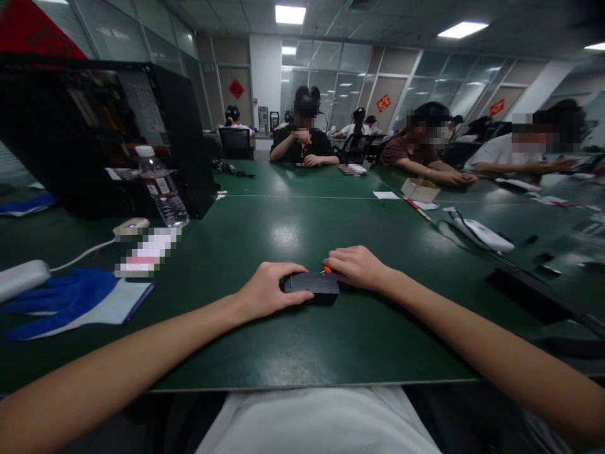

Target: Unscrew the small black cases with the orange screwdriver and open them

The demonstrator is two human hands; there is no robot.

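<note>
While my left hand [271, 287] pinches a black box [319, 285] in the head view, thumb on its near side and fingers on its far side, my right hand [357, 266] curls at the box's other end. An orange piece [327, 269] shows by my right fingertips; I cannot tell whether they are closed on it. I have the box low over the green table [283, 359], between my two hands. Well off to my left lies a blue-and-white glove [80, 299], with a clear bottle [163, 189] standing beyond it.
</note>
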